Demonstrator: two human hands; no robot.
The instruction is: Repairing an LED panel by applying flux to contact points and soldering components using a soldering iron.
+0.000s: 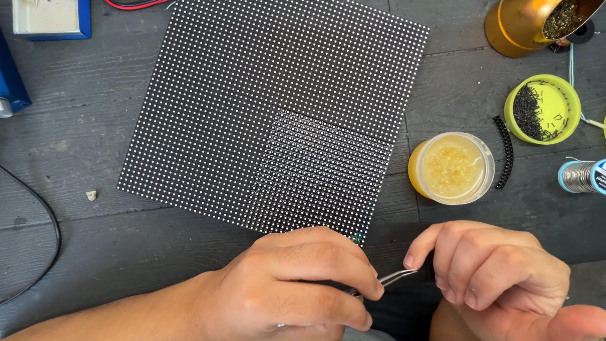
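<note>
A square black panel covered in a grid of small white dots lies on the dark wooden table; its lower right quarter looks shinier. My left hand sits just below the panel's near corner, gripping metal tweezers whose tips point right. My right hand is beside it, index finger and thumb curled toward the tweezer tips. Whether something tiny sits between those fingers cannot be made out.
A round jar of yellow paste stands right of the panel. A green lid with tiny black parts, a short black strip, a solder spool, a gold cup and a black cable lie around.
</note>
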